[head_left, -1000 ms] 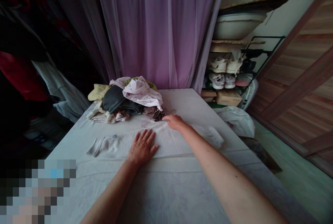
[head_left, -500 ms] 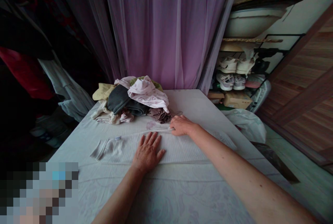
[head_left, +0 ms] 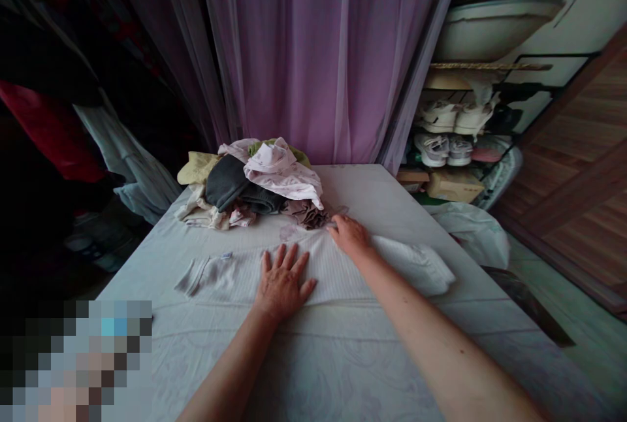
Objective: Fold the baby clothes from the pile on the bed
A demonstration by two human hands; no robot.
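One clothes heap [head_left: 252,185] just beyond white garment [head_left: 337,275]; purple curtain [head_left: 304,63] behind. Left hand [head_left: 283,283] flat on garment, grip spread; right hand [head_left: 351,236], grip pinched on far edge.

Purple curtain [head_left: 294,56], paired shoes [head_left: 434,116], white basin [head_left: 490,31]

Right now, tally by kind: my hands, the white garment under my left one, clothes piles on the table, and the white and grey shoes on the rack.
Hands: 2 (left hand, right hand)
White garment: 1
Clothes pile: 1
White shoes: 2
Grey shoes: 2
Total: 8
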